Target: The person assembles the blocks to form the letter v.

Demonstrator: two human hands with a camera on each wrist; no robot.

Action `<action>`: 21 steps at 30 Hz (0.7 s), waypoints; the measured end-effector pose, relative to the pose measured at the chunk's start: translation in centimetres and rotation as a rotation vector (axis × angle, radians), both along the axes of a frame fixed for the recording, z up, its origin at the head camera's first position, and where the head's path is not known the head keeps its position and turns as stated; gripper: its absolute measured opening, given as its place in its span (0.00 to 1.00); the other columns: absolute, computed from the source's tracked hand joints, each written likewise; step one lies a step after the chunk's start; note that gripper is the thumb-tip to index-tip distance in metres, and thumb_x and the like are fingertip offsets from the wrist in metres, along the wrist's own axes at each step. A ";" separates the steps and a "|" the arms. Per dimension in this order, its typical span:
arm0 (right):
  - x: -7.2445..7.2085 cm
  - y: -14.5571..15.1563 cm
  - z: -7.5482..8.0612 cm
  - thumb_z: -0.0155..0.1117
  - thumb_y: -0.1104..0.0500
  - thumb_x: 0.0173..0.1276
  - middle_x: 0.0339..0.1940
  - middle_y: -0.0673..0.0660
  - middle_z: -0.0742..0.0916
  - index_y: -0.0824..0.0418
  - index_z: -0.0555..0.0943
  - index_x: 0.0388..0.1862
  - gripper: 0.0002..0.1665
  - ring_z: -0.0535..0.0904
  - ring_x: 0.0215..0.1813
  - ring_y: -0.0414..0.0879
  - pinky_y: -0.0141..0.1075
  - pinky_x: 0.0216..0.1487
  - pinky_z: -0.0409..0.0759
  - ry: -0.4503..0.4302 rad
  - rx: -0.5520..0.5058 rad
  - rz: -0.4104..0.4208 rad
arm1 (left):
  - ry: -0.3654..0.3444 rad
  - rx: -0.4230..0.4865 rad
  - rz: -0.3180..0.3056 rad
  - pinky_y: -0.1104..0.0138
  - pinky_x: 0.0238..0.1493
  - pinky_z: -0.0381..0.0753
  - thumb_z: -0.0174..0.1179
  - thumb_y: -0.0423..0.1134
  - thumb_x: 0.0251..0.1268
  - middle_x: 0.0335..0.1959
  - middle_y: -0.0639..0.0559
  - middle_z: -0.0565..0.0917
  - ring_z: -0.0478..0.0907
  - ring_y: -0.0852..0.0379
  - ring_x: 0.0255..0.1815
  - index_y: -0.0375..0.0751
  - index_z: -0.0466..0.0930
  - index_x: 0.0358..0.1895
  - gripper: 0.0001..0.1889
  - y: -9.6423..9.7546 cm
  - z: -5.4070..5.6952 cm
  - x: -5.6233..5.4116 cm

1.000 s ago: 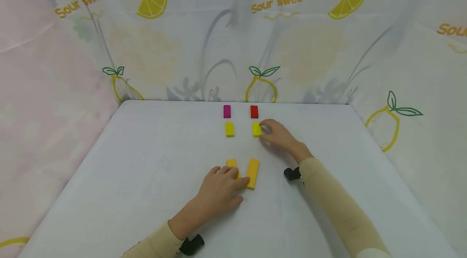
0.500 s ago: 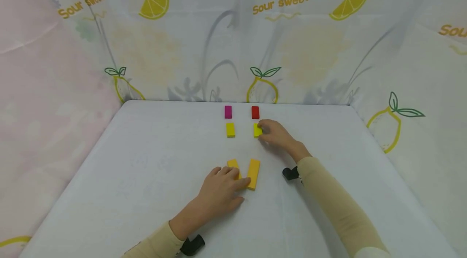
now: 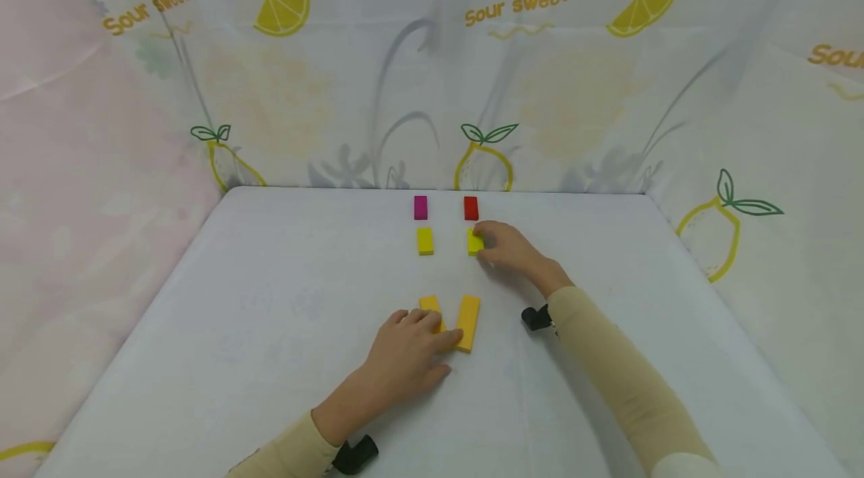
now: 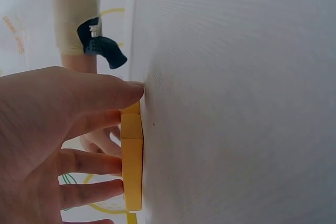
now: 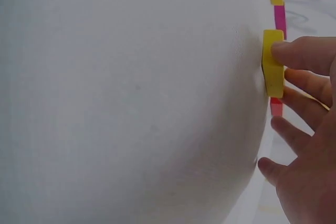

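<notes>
Two orange-yellow blocks lie flat at mid-table, a left one (image 3: 430,304) and a right one (image 3: 469,322), slanted and apart at their far ends. My left hand (image 3: 405,354) rests over them, index finger on the right block, other fingers covering much of the left one. In the left wrist view, its fairly straight fingers (image 4: 92,161) touch the blocks' top. Farther off, my right hand (image 3: 513,247) pinches the right-hand yellow block (image 3: 475,241) between thumb and fingers. The right wrist view shows the thumb (image 5: 302,53) against that yellow block (image 5: 273,77), which lies on the table.
Another yellow block (image 3: 424,241) lies left of the pinched one. Behind them are a magenta block (image 3: 421,208) and a red block (image 3: 471,208), near the far edge of the white table (image 3: 304,275). A lemon-print cloth (image 3: 378,73) hangs behind and along the sides.
My right hand has edged slightly left, its fingers reaching a little farther over the yellow block. The left hand and the other blocks stay in place.
</notes>
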State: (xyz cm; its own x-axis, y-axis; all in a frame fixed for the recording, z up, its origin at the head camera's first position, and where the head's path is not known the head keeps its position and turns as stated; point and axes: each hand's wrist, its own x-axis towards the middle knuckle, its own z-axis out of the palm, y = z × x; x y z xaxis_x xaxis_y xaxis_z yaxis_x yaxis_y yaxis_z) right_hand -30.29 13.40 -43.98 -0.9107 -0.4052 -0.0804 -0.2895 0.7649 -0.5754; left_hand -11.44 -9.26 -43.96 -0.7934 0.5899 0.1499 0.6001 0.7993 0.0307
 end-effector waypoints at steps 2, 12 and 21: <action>0.0 0.0 0.1 0.63 0.58 0.66 0.72 0.60 0.75 0.61 0.74 0.66 0.29 0.64 0.76 0.57 0.52 0.79 0.58 -0.010 0.012 -0.003 | 0.002 0.000 -0.001 0.53 0.57 0.78 0.69 0.56 0.58 0.45 0.56 0.81 0.78 0.52 0.52 0.66 0.80 0.60 0.24 0.0 0.0 0.0; -0.3 0.0 0.6 0.64 0.57 0.66 0.71 0.58 0.76 0.59 0.75 0.65 0.28 0.64 0.76 0.56 0.52 0.79 0.58 -0.037 0.035 -0.001 | -0.010 -0.001 -0.010 0.53 0.57 0.79 0.68 0.56 0.58 0.45 0.56 0.81 0.78 0.52 0.54 0.66 0.80 0.60 0.24 0.1 0.2 -0.1; -0.5 -0.4 0.6 0.64 0.56 0.66 0.70 0.57 0.76 0.56 0.75 0.65 0.27 0.66 0.74 0.55 0.53 0.78 0.60 -0.058 0.091 -0.027 | -0.025 -0.010 -0.009 0.54 0.56 0.79 0.68 0.57 0.59 0.45 0.56 0.80 0.78 0.53 0.53 0.66 0.80 0.60 0.24 0.1 0.2 -0.2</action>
State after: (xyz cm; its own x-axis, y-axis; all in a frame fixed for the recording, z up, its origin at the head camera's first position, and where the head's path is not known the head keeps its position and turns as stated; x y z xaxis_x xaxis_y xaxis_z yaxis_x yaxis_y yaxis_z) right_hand -30.79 13.02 -43.37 -0.9141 -0.3687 -0.1687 -0.2359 0.8220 -0.5183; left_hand -11.65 -9.18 -43.78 -0.7916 0.5982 0.1246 0.6063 0.7943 0.0381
